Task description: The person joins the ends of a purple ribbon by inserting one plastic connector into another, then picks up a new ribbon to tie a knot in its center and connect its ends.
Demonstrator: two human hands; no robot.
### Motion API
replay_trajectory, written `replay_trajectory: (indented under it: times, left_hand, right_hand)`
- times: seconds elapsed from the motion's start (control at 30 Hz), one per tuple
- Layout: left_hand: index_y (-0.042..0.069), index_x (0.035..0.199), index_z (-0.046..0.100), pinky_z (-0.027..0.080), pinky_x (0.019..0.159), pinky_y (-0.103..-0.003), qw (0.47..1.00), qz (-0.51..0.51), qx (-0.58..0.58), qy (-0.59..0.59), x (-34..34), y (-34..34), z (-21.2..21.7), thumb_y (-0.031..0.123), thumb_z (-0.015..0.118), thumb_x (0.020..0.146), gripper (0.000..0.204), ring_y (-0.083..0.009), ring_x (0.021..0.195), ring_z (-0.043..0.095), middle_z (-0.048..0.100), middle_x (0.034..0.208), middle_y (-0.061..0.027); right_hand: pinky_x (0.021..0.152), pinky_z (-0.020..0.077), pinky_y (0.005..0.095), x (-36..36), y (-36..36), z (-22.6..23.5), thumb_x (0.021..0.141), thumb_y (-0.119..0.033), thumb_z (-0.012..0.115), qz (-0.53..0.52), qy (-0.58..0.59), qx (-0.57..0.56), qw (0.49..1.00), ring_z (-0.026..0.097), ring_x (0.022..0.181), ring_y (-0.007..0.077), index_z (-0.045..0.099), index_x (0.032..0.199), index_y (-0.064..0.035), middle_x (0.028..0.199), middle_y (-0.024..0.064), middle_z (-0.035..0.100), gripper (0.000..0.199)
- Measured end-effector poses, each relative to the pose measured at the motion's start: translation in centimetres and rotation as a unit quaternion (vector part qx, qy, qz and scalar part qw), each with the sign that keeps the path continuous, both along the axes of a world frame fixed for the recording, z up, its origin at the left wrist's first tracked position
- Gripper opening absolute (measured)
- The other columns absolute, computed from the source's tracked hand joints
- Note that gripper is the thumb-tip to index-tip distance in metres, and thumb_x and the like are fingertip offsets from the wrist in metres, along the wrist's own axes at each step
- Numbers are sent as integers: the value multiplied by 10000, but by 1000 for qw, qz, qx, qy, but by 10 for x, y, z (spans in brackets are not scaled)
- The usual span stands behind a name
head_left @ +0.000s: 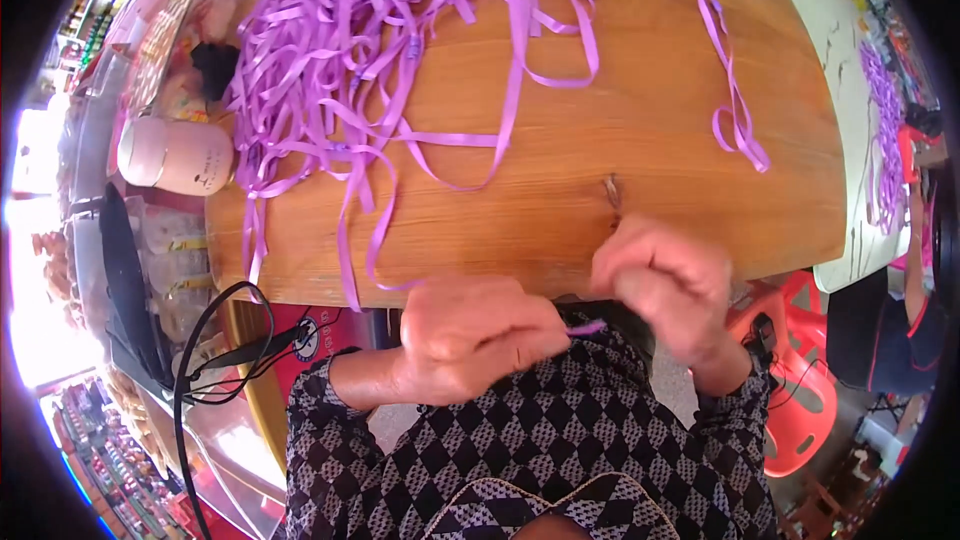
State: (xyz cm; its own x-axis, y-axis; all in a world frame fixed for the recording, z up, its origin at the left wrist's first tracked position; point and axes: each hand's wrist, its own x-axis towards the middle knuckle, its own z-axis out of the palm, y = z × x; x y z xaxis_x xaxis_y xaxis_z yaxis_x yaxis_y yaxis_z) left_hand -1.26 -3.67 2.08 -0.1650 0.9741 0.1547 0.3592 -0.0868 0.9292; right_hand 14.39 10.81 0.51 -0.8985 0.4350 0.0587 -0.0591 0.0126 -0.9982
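Observation:
My left hand (470, 340) and my right hand (665, 280) are held close together just off the near edge of a wooden table (640, 110). A short bit of purple ribbon (587, 328) shows between them, pinched by the left fingers; the right hand is closed by its other end, though its grip on it is hidden. A big tangled heap of purple ribbons (350, 50) lies at the table's far left. A single looped purple ribbon (735, 90) lies apart at the right.
A pale pink cylindrical bottle (178, 155) lies at the table's left edge. Black cables (215, 340) hang at lower left over a glass counter. A red plastic chair (800, 380) stands at right, near a white table (850, 70) with more purple ribbons, where another person sits.

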Motion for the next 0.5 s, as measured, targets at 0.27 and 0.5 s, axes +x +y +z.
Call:
replay_trajectory:
  times: [0.27, 0.5]
  left_hand:
    - [33, 718, 597, 257, 392, -259, 926, 15, 291, -242, -10, 0, 39, 90, 643, 782, 98, -119, 412, 402, 474, 522, -4]
    - [33, 823, 502, 190, 467, -234, 839, 153, 298, -429, -105, -21, 35, 91, 492, 902, 99, -61, 481, 230, 277, 552, 59]
  right_hand:
    - [777, 415, 320, -56, -25, 17, 750, -31, 637, 199, 88, 89, 972, 547, 845, 228, 544, 1148, 9, 900, 103, 605, 411]
    - [723, 395, 271, -38, 26, 8, 718, -31, 696, 27, -2, 193, 981, 521, 738, 143, 644, 969, -30, 716, 34, 578, 257]
